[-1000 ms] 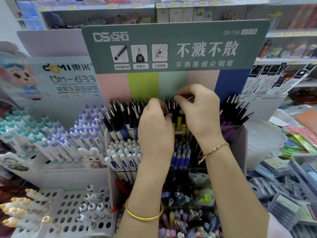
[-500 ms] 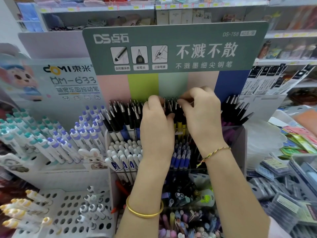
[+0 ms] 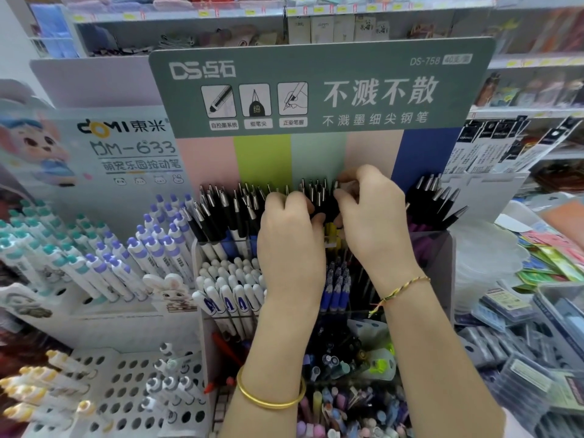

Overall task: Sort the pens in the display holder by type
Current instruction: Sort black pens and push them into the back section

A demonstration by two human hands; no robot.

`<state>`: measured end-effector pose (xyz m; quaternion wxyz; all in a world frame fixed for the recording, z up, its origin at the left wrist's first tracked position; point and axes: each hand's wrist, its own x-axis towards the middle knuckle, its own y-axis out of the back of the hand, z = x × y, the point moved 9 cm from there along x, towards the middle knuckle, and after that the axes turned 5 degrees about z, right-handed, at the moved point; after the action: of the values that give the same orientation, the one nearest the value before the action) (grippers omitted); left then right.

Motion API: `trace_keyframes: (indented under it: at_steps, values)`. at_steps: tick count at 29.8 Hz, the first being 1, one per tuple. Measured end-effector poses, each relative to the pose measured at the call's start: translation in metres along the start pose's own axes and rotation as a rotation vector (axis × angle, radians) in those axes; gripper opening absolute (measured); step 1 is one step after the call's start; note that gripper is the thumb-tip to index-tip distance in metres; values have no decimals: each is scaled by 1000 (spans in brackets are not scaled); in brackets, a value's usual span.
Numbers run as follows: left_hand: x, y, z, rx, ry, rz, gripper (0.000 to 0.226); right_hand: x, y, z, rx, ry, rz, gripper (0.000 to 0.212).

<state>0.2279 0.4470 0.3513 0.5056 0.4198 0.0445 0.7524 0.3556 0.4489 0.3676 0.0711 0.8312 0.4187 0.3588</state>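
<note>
A tiered clear display holder (image 3: 436, 245) stands under a green DS sign. Its back row is packed with black-capped pens (image 3: 227, 210) with silver clips. My left hand (image 3: 290, 235) reaches into that row, fingers curled over the pen tops at the middle. My right hand (image 3: 373, 216) is just right of it, fingers and thumb curled around a bunch of black caps (image 3: 319, 197) between the two hands. Yellow barrels (image 3: 330, 232) show below them. White pens with blue print (image 3: 227, 298) and blue pens (image 3: 338, 286) fill the lower tiers.
A Domi stand with purple-capped pens (image 3: 158, 245) and teal-capped pens (image 3: 38, 248) is at the left. A white perforated rack (image 3: 126, 390) sits at the lower left. Packaged goods in trays (image 3: 521, 327) lie at the right. Shelves run behind.
Both hands have dropped slightly and closed in together on the black caps at the middle of the back row; the right hand's fingers now sit lower among the caps.
</note>
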Motion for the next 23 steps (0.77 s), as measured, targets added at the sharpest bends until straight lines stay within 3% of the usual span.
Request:
trace_keyframes:
  at_steps: [9,18,23]
  values:
    - [0,-2,-1,45,-9,-3,17,-9,-4,0,-122,35,-28,29]
    - [1,-5,0,71,1,-24,16,-1,6,-6,-82,93,79,7]
    - [2,-3,0,55,-8,-45,16,0,5,-11,37,98,-55,7]
